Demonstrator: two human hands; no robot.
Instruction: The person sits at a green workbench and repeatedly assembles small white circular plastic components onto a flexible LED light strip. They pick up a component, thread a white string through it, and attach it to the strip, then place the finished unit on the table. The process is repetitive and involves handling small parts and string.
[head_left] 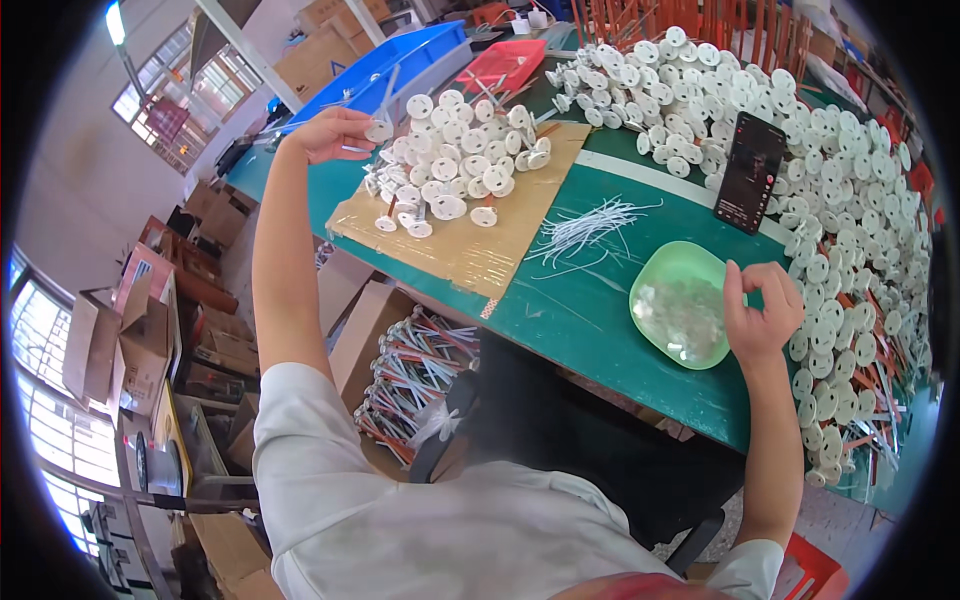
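Observation:
My left hand (335,136) reaches out to the far left, its fingers closed on a white round disc piece (378,131) at the edge of a heap. That heap of white disc-headed pieces (450,160) lies on a brown cardboard sheet (490,262). On the right, my right hand (766,308) is curled with thumb and forefinger together at the rim of a light green bowl (648,335). Whatever those fingers may hold is too small to see. Small clear bits (685,310) lie in the bowl. A bundle of thin white strips (590,230) rests between cardboard and bowl.
A large heap of similar disc pieces (830,230) covers the right side of the green table (550,305). A dark phone (750,172) leans against it. Behind stand a blue bin (345,85) and red tray (505,65). Below the table edge, a carton (370,318) holds stick-like pieces (415,385).

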